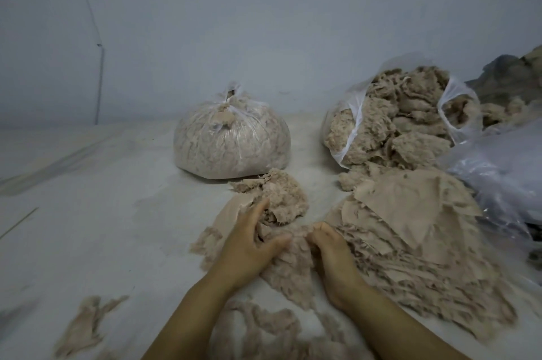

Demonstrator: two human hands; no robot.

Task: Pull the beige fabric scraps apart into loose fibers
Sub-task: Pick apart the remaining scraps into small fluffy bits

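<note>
Both hands were down on the floor [102, 213], working 1 beige scrap [289, 260] that lay between them in the near middle. The left hand [249, 245] curled its fingers and thumb round the scrap's left edge, thumb pointing right across the fuzzy cloth. The right hand [331, 254] sat just beside it, knuckles up, fingers tucked under and clamped on the same scrap. Thumbs were close but not touching.

Just beyond the left hand sat a clump of loose fibers [281, 198]. To the right spread a big pile of scraps [410, 227], flat pieces on top, frayed ones nearer. More bits lay near the forearms, and 1 shred [85, 327] lay off at near left.

Far middle stood a tied bag [231, 137], stuffed with fibers. Far right, an open bag [404, 119] spilled scraps toward the pile, and a clear plastic sheet [504, 178] bunched at the right edge. A pale wall [234, 22] stood behind it all.
</note>
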